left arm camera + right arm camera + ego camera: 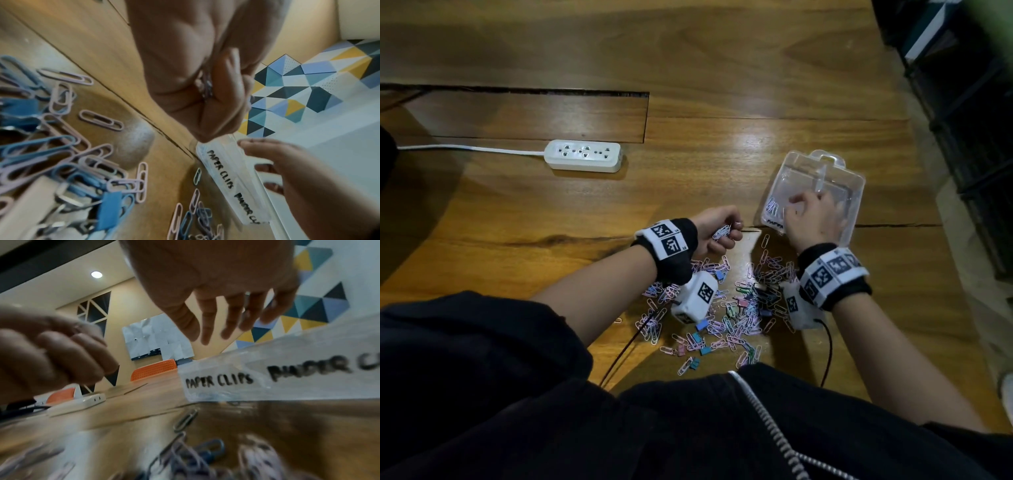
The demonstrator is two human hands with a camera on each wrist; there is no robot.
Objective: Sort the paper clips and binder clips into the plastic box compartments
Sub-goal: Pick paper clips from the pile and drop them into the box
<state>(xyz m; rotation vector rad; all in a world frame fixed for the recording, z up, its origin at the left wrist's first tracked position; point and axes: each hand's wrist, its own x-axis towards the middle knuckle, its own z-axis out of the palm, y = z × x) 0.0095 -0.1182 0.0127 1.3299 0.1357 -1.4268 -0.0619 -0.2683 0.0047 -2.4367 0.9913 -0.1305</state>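
Note:
A clear plastic box (854, 186) with two compartments lies at the right; its front wall (287, 379) reads PAPER CLIPS and BINDER CLIPS. A few paper clips (773, 206) lie in its left compartment. My right hand (804, 205) hovers over the box with fingers (207, 324) straight and spread, holding nothing. Just left of the box, my left hand (729, 233) grips a bunch of pastel paper clips (205, 86) in its curled fingers. A mixed pile of paper clips (743, 322) and small binder clips (111, 209) is spread on the wooden table below both wrists.
A white power strip (583, 156) with its cord lies at the back left, beside a cable slot (524, 90) in the table. The table's right edge (941, 205) runs close behind the box. Orange chairs (154, 371) stand beyond the table.

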